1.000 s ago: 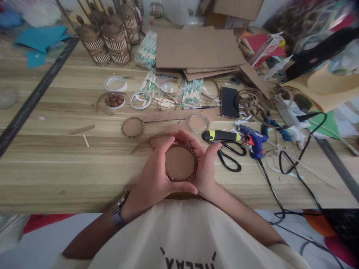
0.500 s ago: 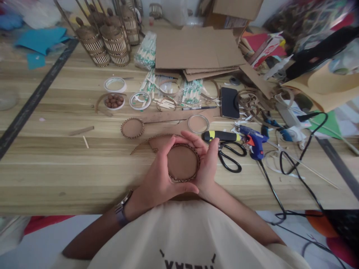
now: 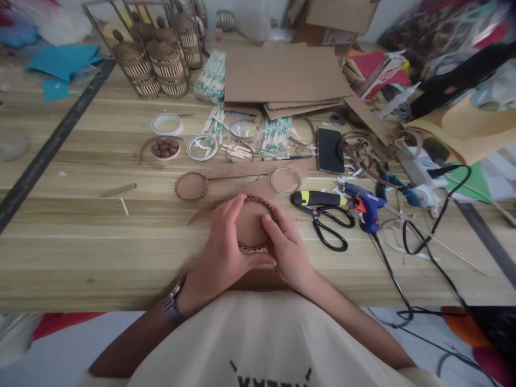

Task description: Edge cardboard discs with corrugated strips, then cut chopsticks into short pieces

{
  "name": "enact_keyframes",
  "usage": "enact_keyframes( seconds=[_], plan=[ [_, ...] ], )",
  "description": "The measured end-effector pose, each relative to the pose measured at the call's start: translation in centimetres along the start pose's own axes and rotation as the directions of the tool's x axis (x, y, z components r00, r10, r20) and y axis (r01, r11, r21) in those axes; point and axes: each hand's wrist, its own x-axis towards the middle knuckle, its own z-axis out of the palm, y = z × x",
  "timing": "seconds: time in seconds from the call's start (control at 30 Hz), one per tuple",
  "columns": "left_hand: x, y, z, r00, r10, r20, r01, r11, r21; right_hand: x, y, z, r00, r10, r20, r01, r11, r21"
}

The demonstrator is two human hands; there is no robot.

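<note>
One round brown cardboard disc (image 3: 250, 223) with corrugated edging is held over the pale wooden table (image 3: 121, 258), left hand (image 3: 224, 236) curling fingers round its rim, right hand (image 3: 289, 246) clamping the opposite side, thumb on face, presumably to steady it.

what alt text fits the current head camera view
A person's left hand and right hand hold a round cardboard piece with a corrugated rim at a wooden table. A blue glue gun and black-handled scissors lie to the right.
</note>
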Motion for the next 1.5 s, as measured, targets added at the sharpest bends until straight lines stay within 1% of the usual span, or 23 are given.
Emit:
enact_keyframes(
  seconds=[0.07,0.13,0.17,0.2,0.27,0.33,0.37,0.43,0.63,0.7,0.77,0.83,0.9,0.97,1.03,1.1,1.13,1.17,1.27,1.3,1.37,1.5],
  plan=[
    [0.0,0.2,-0.2,0.994,-0.071,0.077,0.080,0.989,-0.124,0.0,0.2,-0.2,1.000,-0.021,-0.005,0.021,0.999,-0.025],
    [0.1,0.6,-0.6,0.976,-0.204,0.077,0.217,0.943,-0.251,-0.1,0.2,-0.3,0.999,-0.038,0.021,0.038,0.999,-0.031],
    [0.3,0.8,-0.8,0.954,-0.292,0.061,0.297,0.911,-0.285,-0.2,0.1,-0.4,0.998,-0.042,0.045,0.044,0.998,-0.037],
    [0.5,1.0,-1.0,0.923,-0.380,0.055,0.379,0.878,-0.291,-0.2,0.1,-0.5,0.997,-0.047,0.069,0.050,0.997,-0.052],
    [1.1,1.4,-1.5,0.853,-0.513,0.092,0.520,0.824,-0.226,-0.4,-0.2,-0.8,0.993,-0.060,0.102,0.072,0.991,-0.115],
    [1.5,1.6,-1.9,0.805,-0.566,0.178,0.591,0.794,-0.142,-0.6,-0.5,-1.1,0.988,-0.097,0.117,0.120,0.971,-0.205],
    [1.7,1.7,-2.0,0.791,-0.571,0.217,0.603,0.788,-0.123,-0.7,-0.6,-1.2,0.985,-0.119,0.123,0.147,0.957,-0.251],
    [1.8,1.9,-2.1,0.782,-0.567,0.259,0.610,0.782,-0.132,-0.8,-0.9,-1.3,0.979,-0.152,0.135,0.188,0.930,-0.315],
    [1.4,1.8,-1.9,0.786,-0.553,0.274,0.610,0.765,-0.207,-1.1,-1.2,-1.3,0.970,-0.181,0.160,0.228,0.907,-0.354],
    [1.3,1.7,-1.8,0.779,-0.558,0.285,0.620,0.754,-0.218,-1.0,-1.3,-1.4,0.967,-0.183,0.175,0.234,0.909,-0.344],
    [1.3,1.7,-1.9,0.768,-0.570,0.292,0.637,0.729,-0.251,-0.8,-1.4,-1.7,0.958,-0.175,0.226,0.245,0.908,-0.338],
    [1.3,1.7,-2.0,0.759,-0.581,0.295,0.649,0.710,-0.272,-0.5,-1.5,-1.9,0.942,-0.149,0.301,0.256,0.898,-0.357],
    [1.3,1.7,-2.0,0.757,-0.585,0.293,0.652,0.713,-0.260,-0.3,-1.5,-2.0,0.938,-0.109,0.330,0.244,0.884,-0.400],
    [1.2,1.7,-2.0,0.755,-0.600,0.266,0.655,0.715,-0.244,-0.1,-1.2,-2.1,0.956,-0.079,0.283,0.198,0.885,-0.422],
    [1.1,1.5,-1.7,0.756,-0.623,0.202,0.654,0.707,-0.269,0.0,-0.8,-2.1,0.972,-0.066,0.227,0.156,0.901,-0.405],
    [1.0,1.3,-1.4,0.755,-0.640,0.142,0.649,0.699,-0.300,0.0,-0.6,-2.0,0.978,-0.075,0.196,0.149,0.905,-0.398],
    [0.9,1.2,-1.3,0.756,-0.640,0.140,0.648,0.698,-0.305,0.0,-0.6,-2.0,0.978,-0.080,0.193,0.154,0.900,-0.408],
    [0.9,1.1,-1.3,0.757,-0.632,0.165,0.649,0.700,-0.298,0.0,-0.6,-2.1,0.977,-0.080,0.197,0.159,0.890,-0.426],
    [1.1,1.1,-1.4,0.746,-0.597,0.293,0.660,0.719,-0.216,0.1,-0.9,-2.2,0.970,-0.052,0.236,0.160,0.872,-0.462],
    [1.1,1.1,-1.4,0.742,-0.590,0.317,0.660,0.726,-0.192,0.1,-0.9,-2.2,0.969,-0.038,0.245,0.151,0.875,-0.460],
    [1.1,1.1,-1.4,0.742,-0.594,0.310,0.662,0.723,-0.199,0.1,-0.9,-2.2,0.974,-0.017,0.224,0.116,0.893,-0.435],
    [0.8,1.1,-1.1,0.750,-0.626,0.213,0.655,0.658,-0.372,-0.1,-0.4,-2.0,0.992,-0.007,0.129,0.061,0.908,-0.415]
  ],
)
